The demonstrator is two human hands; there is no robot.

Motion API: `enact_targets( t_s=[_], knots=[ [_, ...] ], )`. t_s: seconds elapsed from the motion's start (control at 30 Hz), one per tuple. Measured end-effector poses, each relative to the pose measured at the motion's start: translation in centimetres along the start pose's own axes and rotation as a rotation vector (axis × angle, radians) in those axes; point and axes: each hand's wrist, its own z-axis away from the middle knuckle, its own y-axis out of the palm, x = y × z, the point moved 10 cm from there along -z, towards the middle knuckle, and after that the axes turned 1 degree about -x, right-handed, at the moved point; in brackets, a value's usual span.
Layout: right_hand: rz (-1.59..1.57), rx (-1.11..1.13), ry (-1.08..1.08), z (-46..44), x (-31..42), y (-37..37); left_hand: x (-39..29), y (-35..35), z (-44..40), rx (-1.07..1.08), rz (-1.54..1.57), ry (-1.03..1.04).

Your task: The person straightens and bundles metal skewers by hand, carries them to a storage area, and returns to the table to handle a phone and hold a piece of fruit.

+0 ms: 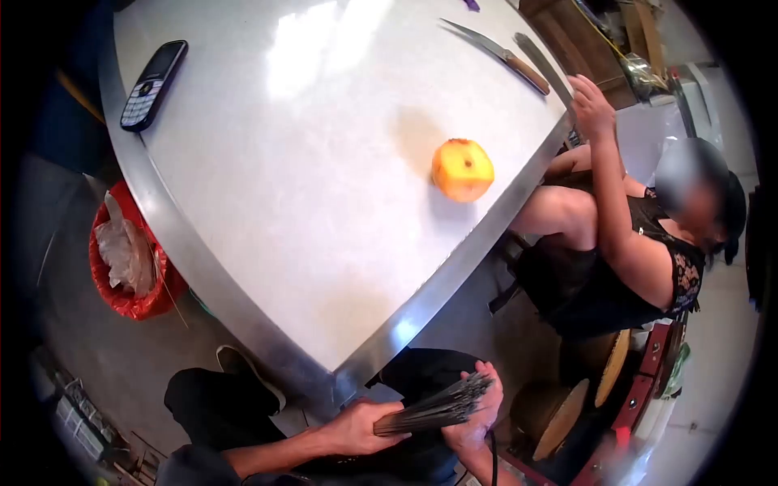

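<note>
Clamping thin sticks point(423, 415) in left hand point(355, 428), ends against right hand point(468, 434), closure unclear; possibly scattering if loosened.

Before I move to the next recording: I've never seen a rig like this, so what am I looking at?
There is no machine here: a person works bare-handed, and the single picture comes from a camera on their head, looking forward and down. At the bottom, their left hand grips a bundle of thin, dark rods; their right hand is at its far end, fingers partly hidden. On the pale table lie a keypad phone, a knife with a wooden handle, and a yellow-orange round piece, probably fruit. Another person sits at the right. A red-lined bin stands on the floor at left.
</note>
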Motion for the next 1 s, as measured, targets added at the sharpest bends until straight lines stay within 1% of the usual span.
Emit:
enact_targets(
  t_s=[0.03, 0.07, 0.1, 0.13, 0.2, 0.23, 0.27, 0.33, 0.37, 0.4, 0.43, 0.47, 0.53, 0.57, 0.6, 0.67, 0.73, 0.8, 0.9, 0.93, 0.97, 1.0],
  knots=[
    [-0.063, 0.064, 0.085, -0.3, -1.0, 0.6, -0.6, 0.3, -0.5, 0.009, 0.015, 0.034],
    [-0.128, 0.122, 0.173, -0.6, -1.8, 0.8, -1.1, 0.3, -0.9, 0.010, 0.022, 0.025],
    [0.064, 0.161, 0.009, -2.0, 0.3, 0.2, -1.4, 0.8, -0.9, 0.063, 0.059, -0.007],
    [0.061, 0.170, 0.015, -2.3, 0.4, -0.1, -1.8, 1.4, -0.9, 0.114, 0.092, -0.039],
    [-0.075, 0.259, 0.192, -2.3, -1.5, 0.7, -3.2, 1.7, -1.0, 0.074, 0.144, -0.058],
    [0.126, 0.356, 0.003, -2.9, -0.2, 0.7, -3.7, 1.9, -1.0, 0.039, 0.192, -0.066],
    [0.117, 0.365, 0.004, -3.1, -0.2, 0.2, -3.6, 2.4, -1.1, 0.026, 0.197, -0.094],
    [0.094, 0.470, 0.047, -2.4, -1.0, 0.7, -2.9, 3.9, -1.6, 0.061, 0.220, -0.176],
    [0.087, 0.524, 0.050, -1.1, -2.1, 1.3, -3.7, 4.4, -1.6, 0.046, 0.215, -0.188],
    [0.072, 0.527, 0.039, -0.9, -2.0, 1.0, -4.6, 4.7, -1.9, -0.010, 0.284, -0.206],
    [0.052, 0.521, 0.071, -0.6, -2.1, 0.3, -5.5, 5.1, -2.0, -0.066, 0.357, -0.224],
    [0.031, 0.514, 0.109, -0.1, -2.3, -0.4, -6.9, 5.5, -1.8, -0.078, 0.351, -0.233],
    [-0.003, 0.553, 0.131, 1.8, -2.8, -0.4, -9.4, 6.1, -1.1, -0.153, 0.537, -0.277],
    [0.039, 0.542, 0.141, 2.3, -2.7, -0.7, -10.0, 6.4, -0.4, -0.203, 0.625, -0.332],
    [0.086, 0.525, 0.155, 2.9, -2.7, -1.2, -11.8, 6.0, 0.2, -0.264, 0.607, -0.381],
    [0.068, 0.574, 0.201, 4.4, -2.6, -2.1, -14.3, 5.4, 1.6, -0.375, 0.663, -0.442],
    [0.083, 0.631, 0.237, 5.9, -2.3, -3.3, -15.9, 3.9, 2.7, -0.448, 0.633, -0.406],
    [-0.011, 0.717, 0.388, 8.0, -2.6, -4.9, -18.7, 1.9, 3.6, -0.581, 0.554, -0.408],
    [-0.158, 0.788, 0.428, 9.3, -3.0, -8.4, -23.5, 0.0, 4.0, -0.693, 0.482, -0.387],
    [-0.219, 0.810, 0.446, 9.3, -3.4, -9.1, -24.5, -0.7, 3.9, -0.711, 0.469, -0.364],
    [-0.228, 0.764, 0.462, 8.6, -4.3, -10.2, -25.6, -1.4, 3.9, -0.743, 0.440, -0.332],
    [-0.291, 0.789, 0.543, 9.0, -5.6, -10.6, -26.7, -1.9, 3.7, -0.776, 0.417, -0.302]
  ],
)
